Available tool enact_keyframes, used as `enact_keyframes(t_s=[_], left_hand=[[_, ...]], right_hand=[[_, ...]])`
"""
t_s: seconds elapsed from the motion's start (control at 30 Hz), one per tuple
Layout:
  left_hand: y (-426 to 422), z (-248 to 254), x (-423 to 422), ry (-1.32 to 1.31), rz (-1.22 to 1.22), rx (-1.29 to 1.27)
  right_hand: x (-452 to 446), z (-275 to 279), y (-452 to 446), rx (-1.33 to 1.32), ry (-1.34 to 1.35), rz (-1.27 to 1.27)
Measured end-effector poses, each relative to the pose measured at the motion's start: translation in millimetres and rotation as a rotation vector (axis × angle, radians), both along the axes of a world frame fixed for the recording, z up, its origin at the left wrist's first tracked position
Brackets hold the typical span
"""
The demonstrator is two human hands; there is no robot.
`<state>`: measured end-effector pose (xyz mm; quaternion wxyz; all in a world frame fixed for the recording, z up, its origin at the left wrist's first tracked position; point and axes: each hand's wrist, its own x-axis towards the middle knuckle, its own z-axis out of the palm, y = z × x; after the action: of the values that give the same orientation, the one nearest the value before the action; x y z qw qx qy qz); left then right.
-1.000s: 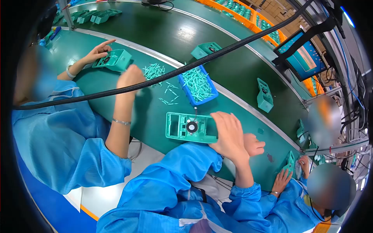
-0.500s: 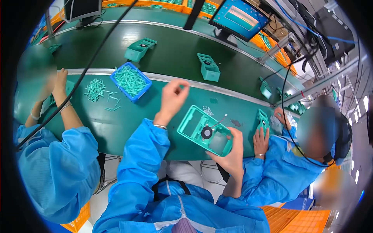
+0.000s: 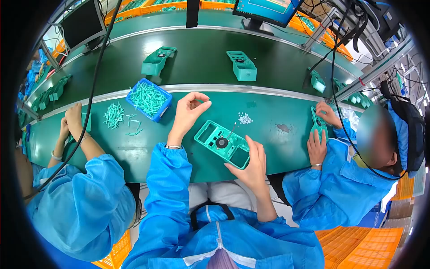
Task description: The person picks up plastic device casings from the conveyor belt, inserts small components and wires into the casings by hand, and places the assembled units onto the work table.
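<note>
In my right hand (image 3: 253, 170) is a green plastic housing (image 3: 215, 156), gripped by its near right end. It is tilted, its open inner side facing me, and a round black speaker-like part (image 3: 221, 142) with a thin wire sits inside. My left hand (image 3: 184, 115) hovers above the housing's far left corner, apart from it. Its thumb and index fingertips are pinched together; anything between them is too small to make out. Just beyond the housing lies a small pile of whitish pieces (image 3: 245, 118) on the green table (image 3: 277, 152).
Left of my left hand stands a blue bin (image 3: 167, 104) of thin green pieces, with a loose pile (image 3: 114, 115) beside it. More housings (image 3: 244, 67) rest on the raised belt behind a metal rail. Co-workers sit on both sides, hands on the table; cables hang across the view.
The camera view has shifted. The housing sits lower and further left in view, still in my right hand. My left hand keeps its pinched shape above it.
</note>
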<state>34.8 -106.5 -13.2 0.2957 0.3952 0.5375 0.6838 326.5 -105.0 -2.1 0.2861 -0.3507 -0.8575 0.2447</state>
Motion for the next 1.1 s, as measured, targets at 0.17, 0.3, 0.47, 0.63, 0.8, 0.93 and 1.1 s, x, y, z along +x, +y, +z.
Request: enact_keyframes(t_s=[0.17, 0.3, 0.47, 0.63, 0.8, 0.93, 1.1], left_hand=[[-3.2, 7.3, 8.8, 0.214, -0.057, -0.197], [-4.7, 14.0, 11.9, 0.291, -0.082, -0.253], [-3.5, 13.4, 10.7, 0.224, -0.162, -0.280], [-5.8, 12.9, 13.9, 0.235, -0.241, -0.279], [-10.2, 18.8, 22.0, 0.349, -0.458, -0.343], [-11.2, 17.9, 22.3, 0.420, -0.481, -0.382], [-13.9, 18.2, 18.6, 0.394, -0.516, -0.420]], right_hand=[[-6.4, -14.1, -0.9, 0.034, 0.092, -0.039], [-4.0, -19.5, 4.7, -0.143, 0.210, -0.069], [0.9, -25.6, 5.9, -0.327, 0.341, -0.057], [3.9, -28.1, 9.1, -0.383, 0.367, -0.042], [1.5, -19.3, 9.1, -0.277, 0.268, -0.055], [-1.3, -8.2, 9.3, -0.132, 0.147, 0.011], [2.7, -23.0, 12.6, -0.220, 0.299, 0.067]])
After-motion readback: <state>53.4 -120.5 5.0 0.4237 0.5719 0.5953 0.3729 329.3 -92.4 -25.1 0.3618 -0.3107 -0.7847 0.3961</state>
